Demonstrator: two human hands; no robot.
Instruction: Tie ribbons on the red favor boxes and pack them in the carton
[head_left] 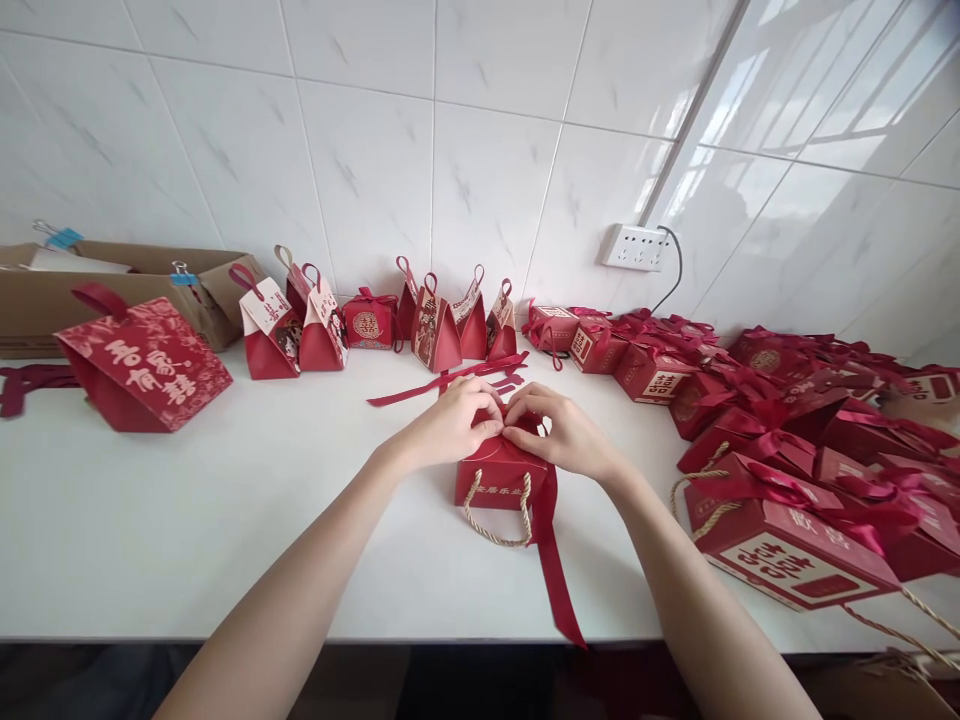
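A small red gift box (487,488) with gold lettering stands on the white table in front of me, its twisted cream rope handle (499,541) drooping over the near side. My left hand (463,418) and my right hand (559,430) meet over the box's top, thumbs and fingertips pinched close together on the red ribbon. The knot or crossing between the fingertips is mostly hidden. One long tail of the red ribbon (556,575) falls down the box's right side and reaches the table's front edge. Behind the hands lie loose red ribbon strips (420,388).
Many ribbon-tied red boxes (795,545) are piled at the right. Several triangular red boxes (435,330) line the tiled wall; a larger one (161,370) stands left, before an open cardboard box (135,260). A power strip (637,247) is on the wall.
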